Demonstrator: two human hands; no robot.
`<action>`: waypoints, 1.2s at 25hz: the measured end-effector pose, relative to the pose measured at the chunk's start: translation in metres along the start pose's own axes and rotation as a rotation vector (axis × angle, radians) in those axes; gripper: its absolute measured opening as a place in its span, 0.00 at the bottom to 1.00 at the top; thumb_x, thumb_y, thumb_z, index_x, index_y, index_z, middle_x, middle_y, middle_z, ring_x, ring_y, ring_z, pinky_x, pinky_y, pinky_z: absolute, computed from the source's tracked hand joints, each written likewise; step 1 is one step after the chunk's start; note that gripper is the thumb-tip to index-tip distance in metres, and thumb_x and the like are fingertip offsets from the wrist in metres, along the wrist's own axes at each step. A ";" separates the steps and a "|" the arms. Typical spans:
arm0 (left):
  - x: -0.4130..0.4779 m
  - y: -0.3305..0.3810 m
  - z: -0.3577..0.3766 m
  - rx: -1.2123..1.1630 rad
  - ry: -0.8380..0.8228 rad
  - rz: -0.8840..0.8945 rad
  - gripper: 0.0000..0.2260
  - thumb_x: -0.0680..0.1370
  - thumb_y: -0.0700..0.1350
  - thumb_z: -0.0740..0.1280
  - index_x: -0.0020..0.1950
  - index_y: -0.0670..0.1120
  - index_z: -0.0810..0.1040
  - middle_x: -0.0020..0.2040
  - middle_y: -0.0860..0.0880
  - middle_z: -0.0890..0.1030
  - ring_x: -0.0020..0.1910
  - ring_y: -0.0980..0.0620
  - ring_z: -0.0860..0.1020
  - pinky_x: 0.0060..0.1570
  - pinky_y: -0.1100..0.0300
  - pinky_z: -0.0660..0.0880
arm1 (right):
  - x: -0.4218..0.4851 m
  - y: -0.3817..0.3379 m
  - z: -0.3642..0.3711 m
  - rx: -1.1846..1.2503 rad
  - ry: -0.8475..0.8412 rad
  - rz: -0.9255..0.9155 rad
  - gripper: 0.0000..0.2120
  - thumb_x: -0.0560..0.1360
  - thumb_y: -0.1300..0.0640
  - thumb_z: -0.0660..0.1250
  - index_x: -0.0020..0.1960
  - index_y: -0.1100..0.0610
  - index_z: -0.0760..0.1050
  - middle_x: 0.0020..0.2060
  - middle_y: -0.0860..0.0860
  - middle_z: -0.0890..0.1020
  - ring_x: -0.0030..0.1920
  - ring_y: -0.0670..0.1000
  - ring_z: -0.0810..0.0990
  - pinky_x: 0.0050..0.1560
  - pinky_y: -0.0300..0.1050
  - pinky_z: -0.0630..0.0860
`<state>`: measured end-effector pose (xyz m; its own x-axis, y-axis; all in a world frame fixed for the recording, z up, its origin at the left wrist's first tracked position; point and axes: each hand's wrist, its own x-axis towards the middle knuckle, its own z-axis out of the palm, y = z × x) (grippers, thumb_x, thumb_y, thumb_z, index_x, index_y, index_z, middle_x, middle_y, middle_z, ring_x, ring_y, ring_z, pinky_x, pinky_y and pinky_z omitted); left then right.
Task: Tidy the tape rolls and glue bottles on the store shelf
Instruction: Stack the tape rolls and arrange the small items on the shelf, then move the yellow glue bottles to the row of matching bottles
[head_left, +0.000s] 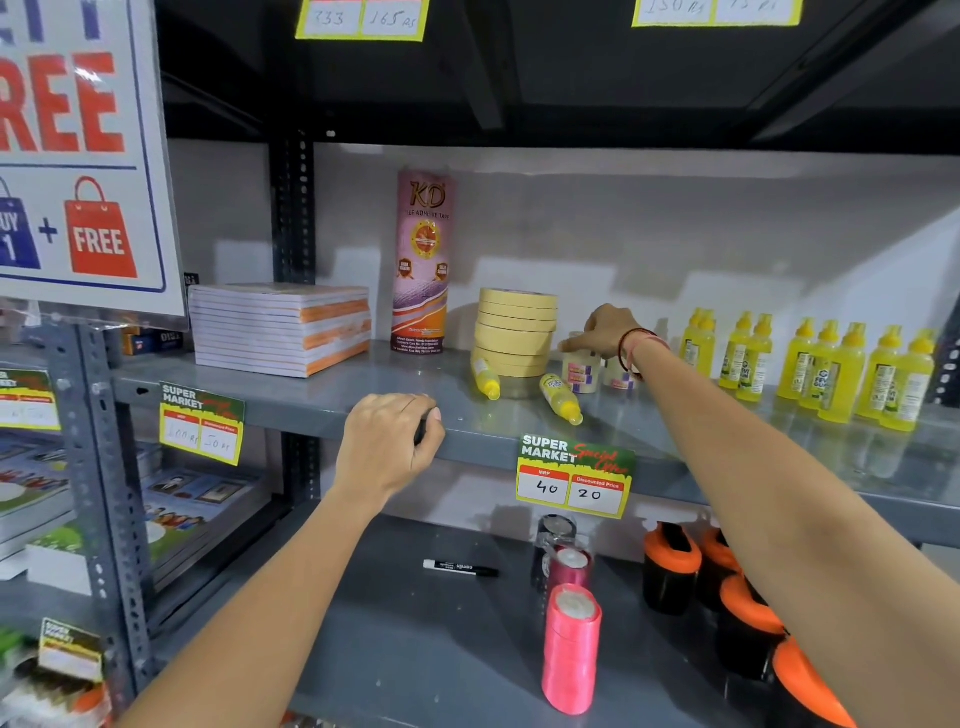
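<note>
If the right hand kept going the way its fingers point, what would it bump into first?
Probably the stack of masking tape rolls: the right hand, resting over the small clear tape rolls, points left toward it. Depth is hard to judge, so it might pass just in front.

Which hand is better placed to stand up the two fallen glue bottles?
The right hand, probably. It is already over the shelf by the tape stack, just behind the fallen glue bottles. The left hand rests closed at the shelf edge, farther away.

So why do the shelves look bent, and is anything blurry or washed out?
Head view: the wide lens bows the shelf edge and the upright post; the glue bottles at far right look soft; the sale poster has a small glare spot; the underside of the shelf above is dark, while the tape stack is evenly lit.
</note>
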<state>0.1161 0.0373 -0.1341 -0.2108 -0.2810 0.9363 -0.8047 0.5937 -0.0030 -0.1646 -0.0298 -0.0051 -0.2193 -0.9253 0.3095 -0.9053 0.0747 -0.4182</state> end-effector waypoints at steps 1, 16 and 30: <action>0.000 0.000 0.000 0.001 -0.003 -0.003 0.19 0.74 0.45 0.56 0.37 0.38 0.84 0.33 0.44 0.85 0.31 0.45 0.82 0.33 0.55 0.76 | 0.000 0.001 0.001 0.009 -0.001 0.008 0.21 0.68 0.47 0.73 0.44 0.66 0.79 0.35 0.58 0.79 0.42 0.56 0.76 0.36 0.43 0.71; 0.016 0.040 0.000 -0.052 -0.235 0.166 0.22 0.75 0.49 0.52 0.41 0.40 0.82 0.38 0.45 0.86 0.37 0.45 0.83 0.35 0.54 0.78 | -0.030 -0.009 -0.010 -0.114 0.233 -0.408 0.14 0.74 0.66 0.63 0.59 0.60 0.77 0.56 0.60 0.79 0.53 0.59 0.79 0.55 0.50 0.76; 0.018 0.050 0.016 -0.074 -0.191 0.285 0.24 0.76 0.47 0.50 0.43 0.39 0.86 0.42 0.44 0.87 0.36 0.45 0.85 0.26 0.57 0.79 | -0.091 0.035 0.000 -0.168 -0.047 -0.490 0.17 0.75 0.59 0.66 0.63 0.61 0.72 0.60 0.60 0.79 0.60 0.58 0.76 0.58 0.45 0.70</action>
<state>0.0632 0.0495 -0.1234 -0.5266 -0.2279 0.8190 -0.6579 0.7193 -0.2229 -0.1766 0.0567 -0.0481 0.2583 -0.8819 0.3944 -0.9443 -0.3166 -0.0895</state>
